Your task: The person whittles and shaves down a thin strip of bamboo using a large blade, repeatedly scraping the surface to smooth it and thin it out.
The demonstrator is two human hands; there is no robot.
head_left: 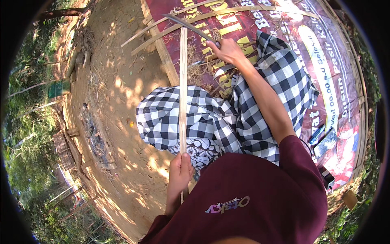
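My left hand (180,168) is wrapped round the lower part of a long, pale bamboo strip (183,89). The strip runs straight away from me over the black-and-white checked cloth (162,114) on my legs. My right hand (228,51) grips the dark handle of a knife (189,26), its long blade pointing to the far left. The blade lies close to the strip's far end; whether the two touch I cannot tell. Beneath the knife, longer bamboo strips (243,9) lie across a printed red banner sheet (170,45).
Curly shavings (187,67) are scattered on the sheet. A wooden beam (161,53) edges the platform, with bare dirt ground (118,61) to its left. At my right lie a blue pen-like object (317,134), a flat phone-like object (326,143) and a small black box (326,177).
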